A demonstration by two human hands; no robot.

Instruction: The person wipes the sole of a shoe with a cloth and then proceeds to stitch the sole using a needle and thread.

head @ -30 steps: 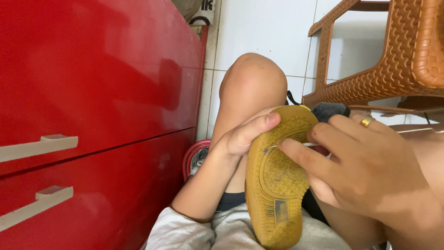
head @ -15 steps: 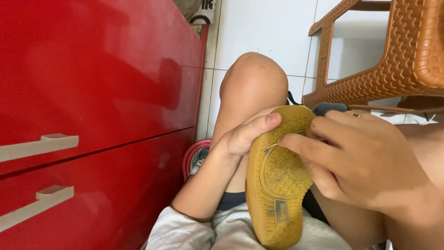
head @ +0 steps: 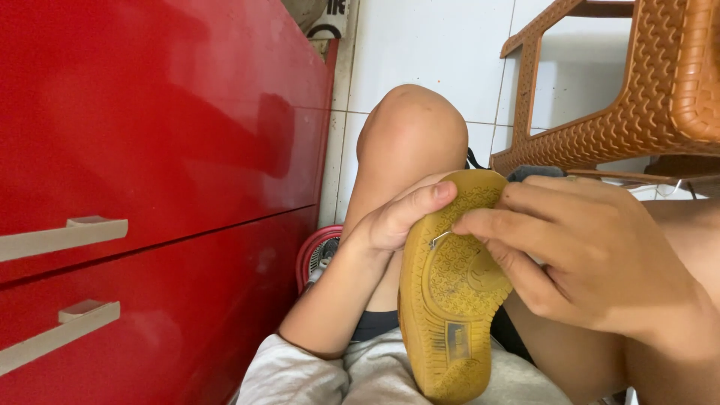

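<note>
Nearest: grey shirt hem [head: 315, 375] at bottom edge, w/ the shoe [head: 450, 300] standing sole-up just above it, toe pointing up. Sole is mustard-yellow gum rubber, fine tread pattern, raised stitch-like rim, and a small dark rectangular label patch [head: 456, 339] set near the heel; its print too blurred to tell.

Right hand [head: 592, 255]: fingers curled narrow, thumb & forefinger pinched on a thin bent metal needle [head: 442, 238], tip touching the sole near the toe. Left hand [head: 397, 217] wraps the shoe's left edge, thumb laid flat across the tread, holding it steady against the raised knee [head: 411, 135].

Further back: red round object [head: 319, 251] on floor beside the forearm; red cabinet [head: 150, 150] w/ two pale handles at left; brown woven-pattern plastic stool [head: 645, 82] upper right; white tiled wall [head: 427, 45] behind.
</note>
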